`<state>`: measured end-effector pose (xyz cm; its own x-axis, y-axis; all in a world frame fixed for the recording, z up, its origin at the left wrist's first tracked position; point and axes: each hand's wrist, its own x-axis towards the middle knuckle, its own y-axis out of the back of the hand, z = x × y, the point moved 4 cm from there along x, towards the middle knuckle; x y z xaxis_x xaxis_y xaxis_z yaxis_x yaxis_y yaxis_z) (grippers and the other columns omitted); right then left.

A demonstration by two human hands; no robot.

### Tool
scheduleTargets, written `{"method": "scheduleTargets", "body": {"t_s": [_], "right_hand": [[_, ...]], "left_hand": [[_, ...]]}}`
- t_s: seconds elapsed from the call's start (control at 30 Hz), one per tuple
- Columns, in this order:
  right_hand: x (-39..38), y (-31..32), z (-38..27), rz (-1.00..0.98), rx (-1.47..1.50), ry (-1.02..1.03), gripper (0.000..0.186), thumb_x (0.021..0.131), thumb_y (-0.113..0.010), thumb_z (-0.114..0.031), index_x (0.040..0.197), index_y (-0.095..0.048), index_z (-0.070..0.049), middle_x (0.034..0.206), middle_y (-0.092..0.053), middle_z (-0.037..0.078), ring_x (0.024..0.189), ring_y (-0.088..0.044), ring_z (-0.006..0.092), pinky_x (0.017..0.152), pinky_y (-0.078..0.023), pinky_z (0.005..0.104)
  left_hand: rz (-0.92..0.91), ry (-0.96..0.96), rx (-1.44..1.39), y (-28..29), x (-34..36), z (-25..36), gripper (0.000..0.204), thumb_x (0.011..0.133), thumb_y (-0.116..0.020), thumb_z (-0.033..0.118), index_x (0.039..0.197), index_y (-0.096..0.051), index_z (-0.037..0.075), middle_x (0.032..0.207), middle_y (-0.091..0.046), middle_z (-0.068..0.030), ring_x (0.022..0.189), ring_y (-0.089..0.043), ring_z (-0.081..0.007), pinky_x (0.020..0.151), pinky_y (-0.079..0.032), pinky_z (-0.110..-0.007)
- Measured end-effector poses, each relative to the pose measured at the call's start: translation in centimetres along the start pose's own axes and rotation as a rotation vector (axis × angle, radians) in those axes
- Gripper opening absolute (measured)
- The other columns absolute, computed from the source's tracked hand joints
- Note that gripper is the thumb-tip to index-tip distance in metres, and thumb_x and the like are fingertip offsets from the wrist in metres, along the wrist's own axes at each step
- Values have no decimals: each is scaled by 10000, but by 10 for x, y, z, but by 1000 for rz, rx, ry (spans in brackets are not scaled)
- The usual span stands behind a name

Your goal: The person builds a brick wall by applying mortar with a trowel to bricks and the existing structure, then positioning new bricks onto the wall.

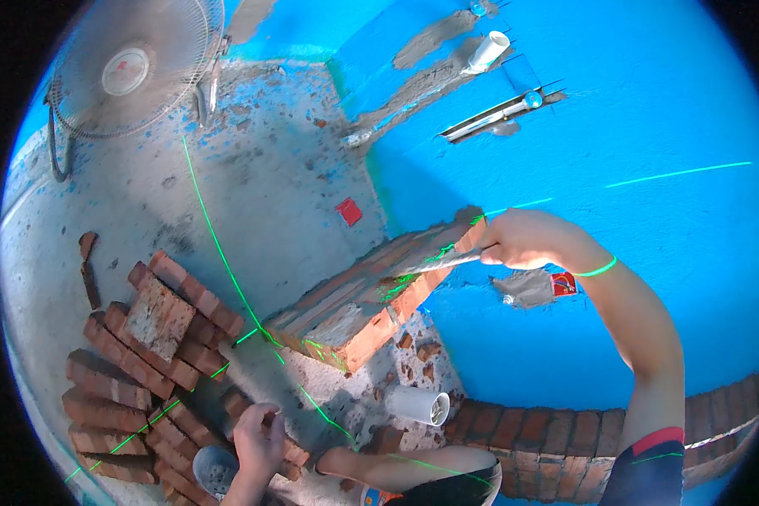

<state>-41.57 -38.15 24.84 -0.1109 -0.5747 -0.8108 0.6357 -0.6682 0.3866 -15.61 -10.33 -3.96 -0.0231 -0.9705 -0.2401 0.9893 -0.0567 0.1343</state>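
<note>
My right hand [527, 240] is closed round the handle of a trowel [434, 264], whose blade points left over the low brick wall [371, 325]. Grey mortar [341, 325] covers much of that wall's top. Down at the lower left, my left hand [257, 438] has its fingers curled in. It is close to a reddish brick [293, 455], and whether anything is inside the fingers is hidden.
Stacked loose bricks [135, 371] lie at the left. A standing fan [131, 72] is at the far left. Beside the wall are a white pipe piece [417, 405] and brick rubble. A brick ledge [565, 438] runs along the blue wall [649, 253]. Green laser lines cross the floor.
</note>
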Motion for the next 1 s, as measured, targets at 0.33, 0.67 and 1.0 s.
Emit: {"method": "scheduleTargets", "body": {"t_s": [0.33,0.67,1.0], "right_hand": [[-48,17,-40,121,337,172,198,914,-594,-269,965,-671,-94,703,-595,130,656,-582,276,595,-423,417],[-106,-34,-44,369,475,123,194,917,-582,-241,903,-617,-51,700,-556,105,653,-571,257,588,-449,405],[-221,-242,-165,472,2181,-277,267,952,-563,-263,1005,-619,-8,688,-508,-7,542,-442,75,469,-331,227]], "left_hand": [[-18,3,0,-6,-11,-5,137,767,-681,29,893,-630,19,769,-634,-140,652,-634,-268,613,-506,-342],[74,-44,38,6,-34,-2,95,790,-647,29,882,-626,37,749,-631,-109,678,-635,-266,641,-502,-355],[102,-393,276,4,23,30,254,763,-692,101,991,-606,27,949,-617,-159,922,-585,-356,806,-478,-413]]}}
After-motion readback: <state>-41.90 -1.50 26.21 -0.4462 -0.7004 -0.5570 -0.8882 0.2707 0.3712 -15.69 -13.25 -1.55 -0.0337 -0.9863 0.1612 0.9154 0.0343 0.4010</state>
